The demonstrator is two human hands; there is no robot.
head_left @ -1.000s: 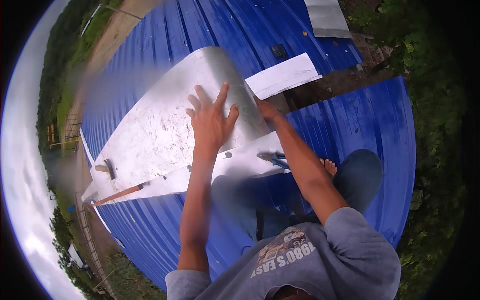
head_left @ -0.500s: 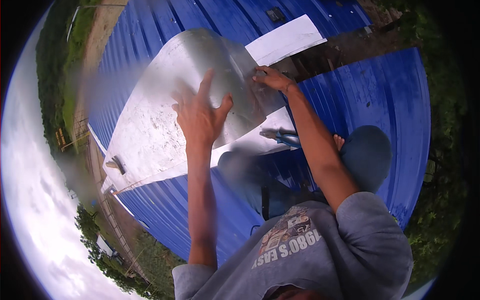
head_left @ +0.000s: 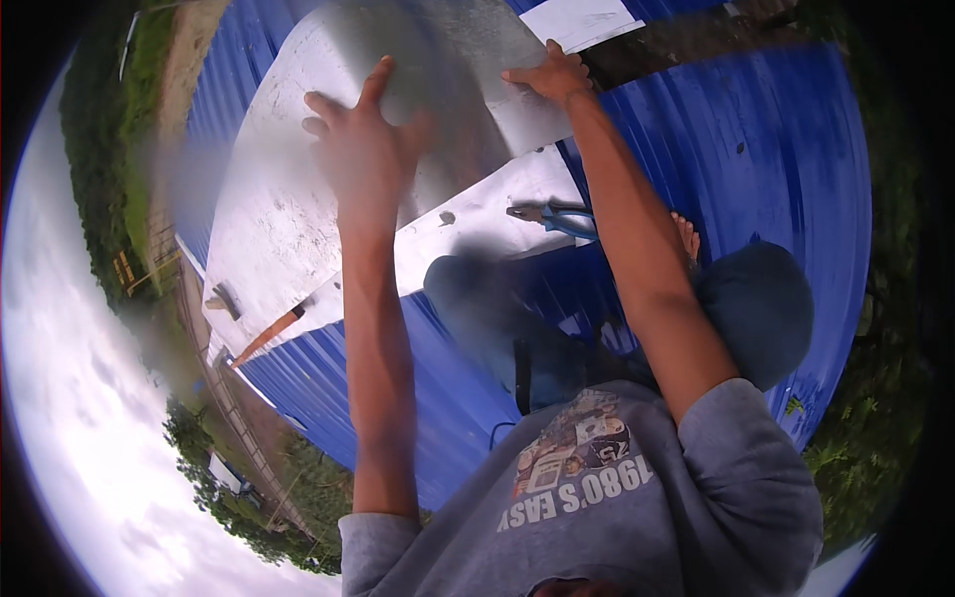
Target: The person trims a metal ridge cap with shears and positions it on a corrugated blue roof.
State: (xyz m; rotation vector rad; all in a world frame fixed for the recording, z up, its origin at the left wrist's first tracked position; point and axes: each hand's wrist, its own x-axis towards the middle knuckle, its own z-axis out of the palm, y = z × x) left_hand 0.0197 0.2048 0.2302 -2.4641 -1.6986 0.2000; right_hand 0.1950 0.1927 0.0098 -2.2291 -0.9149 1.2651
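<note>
A wide, shiny metal sheet (head_left: pixel 288 159), bent in a curve, lies over a flat pale sheet (head_left: pixel 468 214) on the roof. My left hand (head_left: pixel 363 144) rests over the bent sheet with its fingers spread, partly blurred by a smudge in the view. At the sheet's right edge, my right hand (head_left: pixel 555 78) has its thumb stretched across the metal and its index finger raised. Below my right hand, beside the forearm, lie pliers with blue handles (head_left: pixel 562 216).
Blue corrugated roofing (head_left: pixel 736 159) surrounds my bent legs (head_left: pixel 761 298). Near the lower left edge lie a long orange-brown wooden piece (head_left: pixel 267 336) and a short brown block (head_left: pixel 225 301). A white sheet (head_left: pixel 582 22) sits beyond a dark gap (head_left: pixel 686 38) in the roof.
Both hands have reached farther forward, the left also leftward. The curved sheet sits higher in view, and more of the pale sheet and the wooden piece shows. My right index finger has lifted.
</note>
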